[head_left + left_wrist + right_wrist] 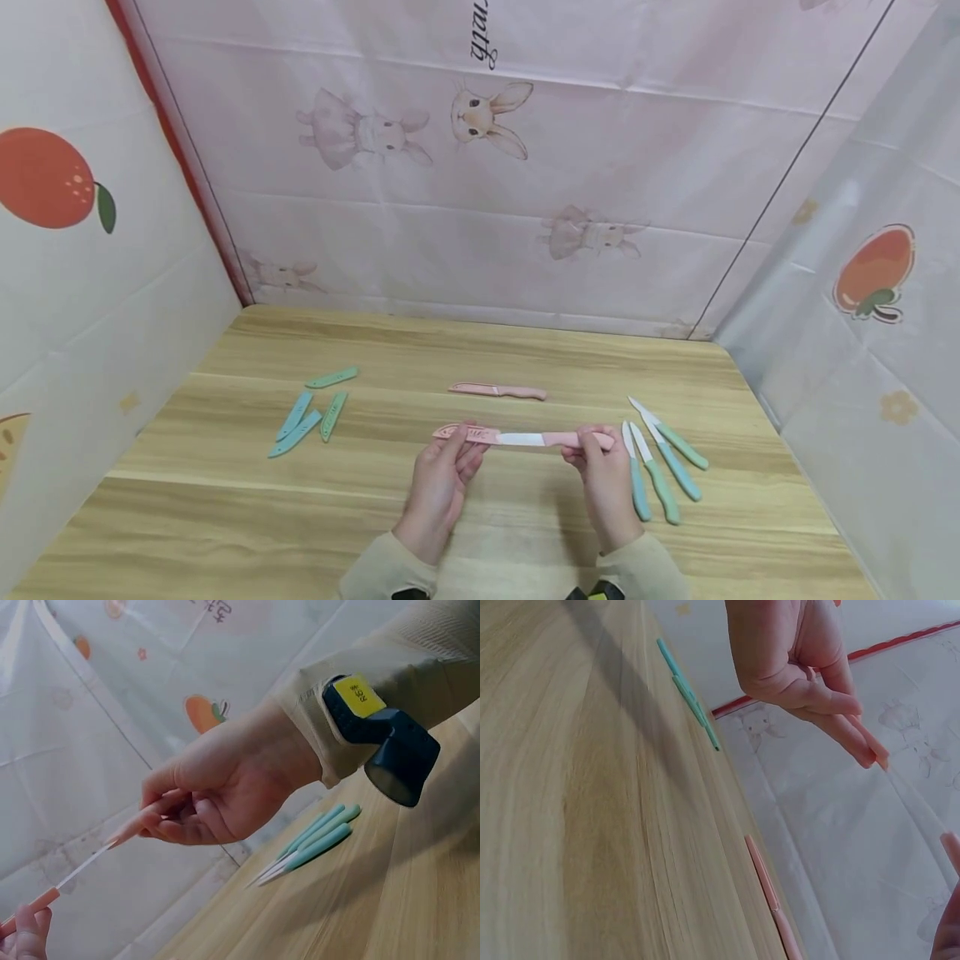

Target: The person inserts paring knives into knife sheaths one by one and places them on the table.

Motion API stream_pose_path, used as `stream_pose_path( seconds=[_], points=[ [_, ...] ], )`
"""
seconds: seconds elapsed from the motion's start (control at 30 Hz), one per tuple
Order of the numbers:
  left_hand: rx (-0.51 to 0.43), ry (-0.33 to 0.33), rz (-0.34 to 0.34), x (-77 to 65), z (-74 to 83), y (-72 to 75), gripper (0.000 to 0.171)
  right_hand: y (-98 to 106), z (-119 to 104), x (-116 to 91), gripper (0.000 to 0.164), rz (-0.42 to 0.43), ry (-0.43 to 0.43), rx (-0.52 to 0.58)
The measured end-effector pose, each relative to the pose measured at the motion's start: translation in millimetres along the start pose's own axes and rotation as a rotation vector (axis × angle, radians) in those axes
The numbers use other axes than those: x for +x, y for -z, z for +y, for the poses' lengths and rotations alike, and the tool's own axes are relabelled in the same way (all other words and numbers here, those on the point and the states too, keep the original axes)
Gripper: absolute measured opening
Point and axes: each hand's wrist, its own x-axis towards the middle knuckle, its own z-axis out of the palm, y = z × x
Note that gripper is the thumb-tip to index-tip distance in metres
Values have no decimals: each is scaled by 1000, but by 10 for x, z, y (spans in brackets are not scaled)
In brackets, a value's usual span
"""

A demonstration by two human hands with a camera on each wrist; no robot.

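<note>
My left hand (pixel 438 483) pinches a pink knife sheath (pixel 483 435) between thumb and fingers. My right hand (pixel 607 487) holds the pink handle of a paring knife (pixel 558 439). The knife's white blade points left; its front part is hidden inside the sheath, and a stretch of bare blade shows between sheath and handle. Both pieces are held level above the wooden table, one in line with the other. The left wrist view shows the right hand (pixel 217 784) gripping the handle, while the right wrist view shows the left hand (pixel 799 667) at the sheath.
Behind the hands lies a sheathed pink knife (pixel 498 391). To the right are several unsheathed knives with green (pixel 663 492) and blue (pixel 637 487) handles. Loose blue (pixel 295 415) and green sheaths (pixel 333 417) lie at the left. Printed curtains (pixel 480 250) border the table.
</note>
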Motion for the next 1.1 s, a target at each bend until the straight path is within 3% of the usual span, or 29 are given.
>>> stream_pose_path(
  seconds=[0.3,1.1],
  points=[
    [-31,-22,36,-27,-11,-42,40,-22,49,-4,12,-57,1,-24],
    [-12,-28,95,-27,-36,-77,36,-84,62,-33,11,-27,-49,-38]
  ],
)
